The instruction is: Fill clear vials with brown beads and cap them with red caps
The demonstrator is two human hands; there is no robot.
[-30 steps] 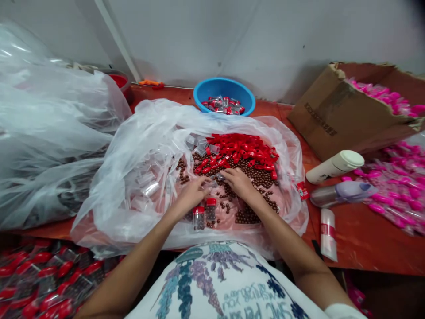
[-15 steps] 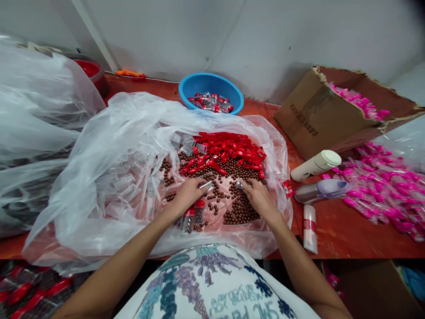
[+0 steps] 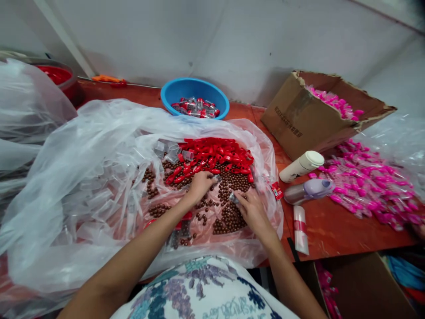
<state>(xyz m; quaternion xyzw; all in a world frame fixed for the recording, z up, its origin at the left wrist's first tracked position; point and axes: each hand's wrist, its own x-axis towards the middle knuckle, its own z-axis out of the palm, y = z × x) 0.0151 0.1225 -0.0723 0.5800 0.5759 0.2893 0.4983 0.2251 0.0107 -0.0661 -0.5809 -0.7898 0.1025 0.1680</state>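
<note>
A spread clear plastic sheet (image 3: pixel 83 177) on the red table carries a heap of small brown balls (image 3: pixel 232 181), a pile of red caps (image 3: pixel 215 157) and loose clear tubes (image 3: pixel 171 153). My left hand (image 3: pixel 201 185) rests on the balls just below the red caps, fingers curled round a small clear tube. My right hand (image 3: pixel 250 208) lies on the balls nearer the right edge, pinching another clear tube at its fingertips. Filled red-capped tubes (image 3: pixel 182 226) lie under my left forearm.
A blue bowl (image 3: pixel 194 93) with filled tubes stands at the back. A cardboard box (image 3: pixel 318 115) and a scatter of pink packets (image 3: pixel 368 184) lie to the right, with a white bottle (image 3: pixel 300 166) and a purple-capped bottle (image 3: pixel 308 190) between. Bulky plastic bags (image 3: pixel 23 115) fill the left.
The view has swung right and down. My left hand has reached up toward the red caps, and my right hand has drawn back down and to the right over the balls.
</note>
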